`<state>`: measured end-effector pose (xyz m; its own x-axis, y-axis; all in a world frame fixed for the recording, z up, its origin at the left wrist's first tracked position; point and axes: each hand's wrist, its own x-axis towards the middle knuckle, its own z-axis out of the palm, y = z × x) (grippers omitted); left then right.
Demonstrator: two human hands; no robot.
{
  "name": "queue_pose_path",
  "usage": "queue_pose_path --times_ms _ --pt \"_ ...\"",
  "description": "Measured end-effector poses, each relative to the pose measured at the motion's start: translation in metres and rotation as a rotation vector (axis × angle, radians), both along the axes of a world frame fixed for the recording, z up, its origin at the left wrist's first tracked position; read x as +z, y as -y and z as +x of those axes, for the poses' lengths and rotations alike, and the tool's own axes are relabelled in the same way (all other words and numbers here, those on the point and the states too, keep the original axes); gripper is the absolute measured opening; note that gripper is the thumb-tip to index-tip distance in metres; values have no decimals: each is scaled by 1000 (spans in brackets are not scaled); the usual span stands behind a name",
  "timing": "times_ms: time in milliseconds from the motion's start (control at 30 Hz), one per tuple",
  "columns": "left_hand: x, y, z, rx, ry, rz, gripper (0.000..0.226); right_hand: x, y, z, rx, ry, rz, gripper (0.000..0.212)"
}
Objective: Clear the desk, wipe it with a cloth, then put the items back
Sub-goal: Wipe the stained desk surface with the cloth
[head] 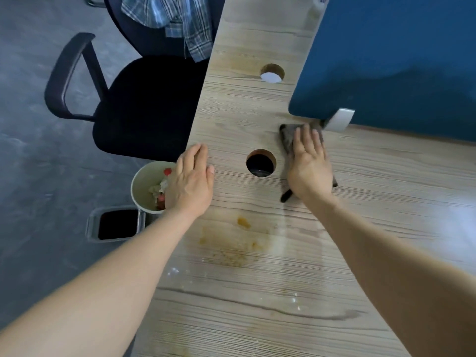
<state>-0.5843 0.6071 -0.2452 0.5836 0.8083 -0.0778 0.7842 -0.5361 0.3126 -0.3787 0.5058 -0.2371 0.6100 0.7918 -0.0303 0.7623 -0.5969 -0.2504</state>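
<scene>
**Wiping the bench, stain not yet reached**

The right hand (310, 163) lies flat on the cloth (288, 140), fingers straight and close together, pressing it onto the bench (386, 191) just in front of the blue divider (386, 60) and its grey bracket (340, 119). The left hand (192, 181) rests open on the bench edge, fingers straight, holding nothing; it looks to be bracing the body.

The step in hand appears to be the wipe itself. To do it well, the palm should keep even pressure over the whole cloth and travel in overlapping strokes, so no strip is skipped. The orange-brown stain (231, 243) sits nearer the person, between the two forearms, well apart from the cloth; it looks dried or sticky and will likely need several passes or a firmer rub. A wet sheen shows beside it, so part of the surface may already be damp.

Things to steer around: the near hole (261, 163) lies just beside the cloth on its left, and a loose corner could drop in or snag on its rim. A far hole (272, 73) sits farther along. The bracket blocks the cloth from the strip under the divider, so that edge needs a folded corner.

Off the bench, a bin (144, 186) with rubbish stands on the floor below the left hand, beside a floor box (116, 224). A chair (144, 104) with a plaid shirt (175, 19) stands by the edge. No desk items show on the surface.
</scene>
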Motion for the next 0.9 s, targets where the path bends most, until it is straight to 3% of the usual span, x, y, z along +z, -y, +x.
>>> queue_pose_path --times_ms 133,200,400,600,667,800,900 --pt "0 1 -1 -8 15 19 52 -4 -23 -24 314 -52 12 60" --pt "0 0 -2 -8 20 16 52 -6 -21 -11 363 -122 32 62" --pt "-1 1 -2 1 16 32 51 -5 6 17 -121 -95 122 54" --pt "0 1 -1 -8 16 39 50 -4 10 -19 338 -128 77 50" --pt "0 2 -1 -6 18 46 50 -4 17 6 294 -140 72 49" --pt "-2 2 0 -2 16 58 50 -2 22 18 -98 -84 61 51" --pt "-2 4 0 8 24 52 50 -4 27 -22 63 -50 76 53"
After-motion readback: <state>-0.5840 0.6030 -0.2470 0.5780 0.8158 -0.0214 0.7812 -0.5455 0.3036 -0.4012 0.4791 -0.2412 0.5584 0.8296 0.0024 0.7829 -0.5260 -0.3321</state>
